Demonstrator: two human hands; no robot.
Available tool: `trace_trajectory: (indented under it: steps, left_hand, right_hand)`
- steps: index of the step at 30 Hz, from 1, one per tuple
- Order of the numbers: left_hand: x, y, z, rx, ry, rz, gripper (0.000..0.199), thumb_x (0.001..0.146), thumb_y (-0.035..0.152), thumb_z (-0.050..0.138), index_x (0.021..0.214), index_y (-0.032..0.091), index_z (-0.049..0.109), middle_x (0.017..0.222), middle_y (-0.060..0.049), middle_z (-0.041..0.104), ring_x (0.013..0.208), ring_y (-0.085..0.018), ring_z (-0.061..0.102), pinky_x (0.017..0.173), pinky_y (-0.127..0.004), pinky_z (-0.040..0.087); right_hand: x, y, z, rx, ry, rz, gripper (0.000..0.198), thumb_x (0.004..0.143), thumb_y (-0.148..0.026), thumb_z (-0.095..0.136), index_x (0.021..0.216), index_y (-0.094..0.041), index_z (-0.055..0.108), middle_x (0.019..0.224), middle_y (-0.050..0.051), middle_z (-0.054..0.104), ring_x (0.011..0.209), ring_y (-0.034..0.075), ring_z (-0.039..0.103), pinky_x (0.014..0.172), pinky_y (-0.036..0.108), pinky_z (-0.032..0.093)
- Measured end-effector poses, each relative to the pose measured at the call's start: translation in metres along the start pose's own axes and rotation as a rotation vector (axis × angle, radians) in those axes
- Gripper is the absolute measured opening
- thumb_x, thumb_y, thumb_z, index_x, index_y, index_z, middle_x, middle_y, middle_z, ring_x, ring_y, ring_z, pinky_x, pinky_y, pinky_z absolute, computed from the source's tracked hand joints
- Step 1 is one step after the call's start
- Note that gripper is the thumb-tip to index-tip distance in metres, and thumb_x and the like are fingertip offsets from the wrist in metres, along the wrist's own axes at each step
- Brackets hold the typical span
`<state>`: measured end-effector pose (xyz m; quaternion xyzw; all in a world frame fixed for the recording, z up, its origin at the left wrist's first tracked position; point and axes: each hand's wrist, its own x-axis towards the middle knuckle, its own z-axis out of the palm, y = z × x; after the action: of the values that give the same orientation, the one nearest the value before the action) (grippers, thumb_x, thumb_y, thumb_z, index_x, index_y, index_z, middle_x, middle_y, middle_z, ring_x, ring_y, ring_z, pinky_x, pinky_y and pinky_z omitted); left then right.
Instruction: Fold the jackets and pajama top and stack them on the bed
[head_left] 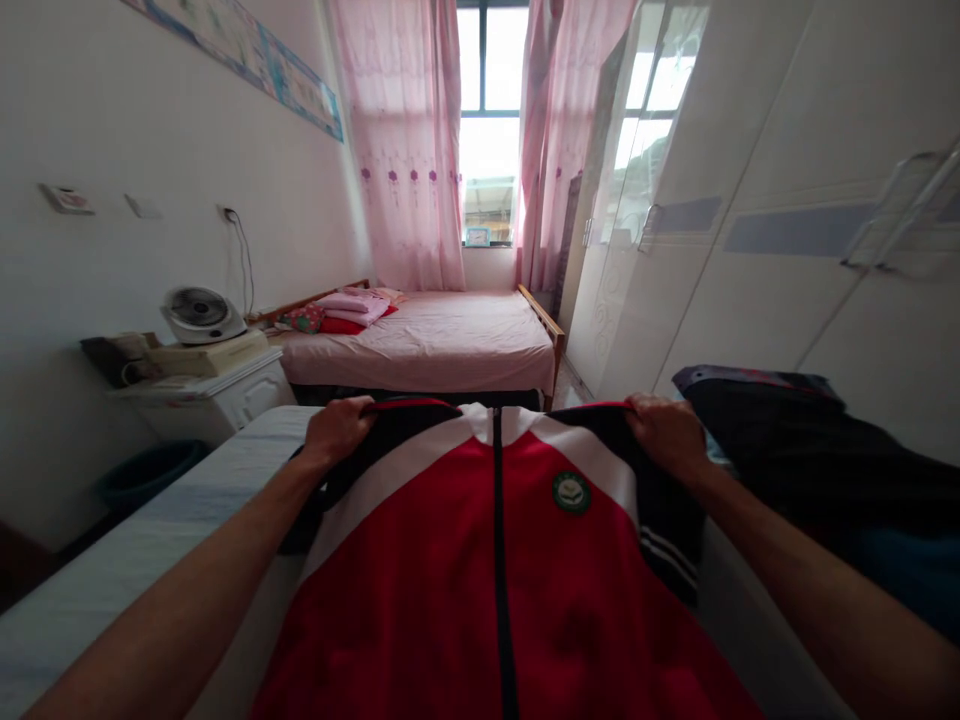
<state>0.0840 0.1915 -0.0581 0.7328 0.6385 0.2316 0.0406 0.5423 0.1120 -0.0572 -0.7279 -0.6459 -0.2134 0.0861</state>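
A red, white and black zip-up jacket (420,560) is stretched out in front of me, its front facing up and its zip closed. On one side of the chest it bears a round green badge (571,492). My left hand (339,428) is closed on the black shoulder at the left. At the opposite shoulder, my right hand (666,432) grips the fabric in the same way. White stripes show on the right sleeve, which hangs down below my right hand. The jacket's lower hem runs out of view at the bottom.
Beneath the jacket lies a bed with a pale sheet (150,580). Dark clothes (795,450) are heaped at the right. A second bed (450,340) stands by the window. A fan (201,314) sits on a white cabinet (240,395) at left, near a bin (154,475). Wardrobes (757,280) line the right.
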Motion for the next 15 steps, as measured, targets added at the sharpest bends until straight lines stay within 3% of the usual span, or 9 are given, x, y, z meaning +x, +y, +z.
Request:
trace_trajectory:
  steps: [4,8,12,15]
  left_hand:
    - [0.017,0.025,0.0,0.122,0.139,-0.013,0.036,0.09,0.035,0.036,0.111,0.017,0.06,0.103,-0.013,0.063,0.105,-0.034,0.056,0.083,-0.042,0.039]
    - [0.008,0.041,0.022,0.164,0.181,0.001,0.041,0.088,0.027,0.041,0.125,0.012,0.051,0.12,-0.019,0.054,0.115,-0.037,0.047,0.089,-0.044,0.037]
    - [-0.043,0.037,0.033,0.17,0.128,0.094,0.053,0.079,0.024,0.05,0.131,0.012,0.045,0.136,-0.018,0.043,0.127,-0.033,0.037,0.102,-0.043,0.032]
    - [-0.107,0.019,0.02,0.116,0.04,0.151,0.05,0.08,0.03,0.045,0.127,0.015,0.05,0.133,-0.013,0.048,0.124,-0.026,0.042,0.105,-0.036,0.032]
  right_hand:
    - [0.018,0.014,0.0,-0.092,0.147,0.094,0.033,0.092,-0.027,0.03,0.098,-0.008,0.057,0.091,0.019,0.063,0.089,0.03,0.057,0.076,0.041,0.033]
    - [0.016,0.008,0.011,-0.067,0.148,0.126,0.029,0.087,-0.022,0.037,0.104,-0.01,0.057,0.102,0.018,0.061,0.098,0.031,0.053,0.08,0.044,0.035]
    - [-0.027,0.001,0.022,0.02,0.129,0.035,0.039,0.083,-0.026,0.044,0.12,-0.016,0.05,0.121,0.013,0.055,0.112,0.027,0.047,0.088,0.04,0.038]
    - [-0.087,0.009,0.024,0.214,0.13,-0.04,0.04,0.085,-0.031,0.041,0.122,-0.016,0.048,0.126,0.013,0.052,0.118,0.026,0.045,0.094,0.039,0.038]
